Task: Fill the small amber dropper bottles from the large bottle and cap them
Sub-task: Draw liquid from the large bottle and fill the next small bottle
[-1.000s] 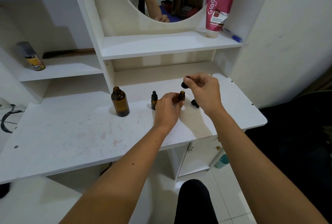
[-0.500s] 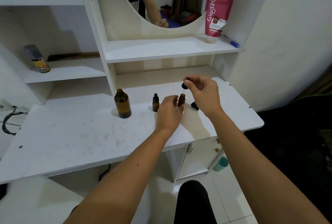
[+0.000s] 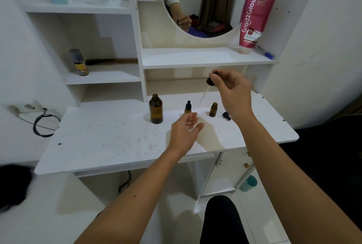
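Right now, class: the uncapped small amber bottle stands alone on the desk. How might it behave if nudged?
The uncapped small amber bottle looks like glass, so probably stiff and breakable. It is tiny, so likely light and easily tipped by a knock. No hand steadies it; on the smooth white desk it may slide, and roll if toppled.

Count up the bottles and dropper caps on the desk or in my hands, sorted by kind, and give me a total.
Large amber bottles: 1, uncapped
Small amber bottles: 2, one capped, one open
Loose dropper caps: 2, one lying on the desk, one with its glass tube held in the right hand
Total: 5
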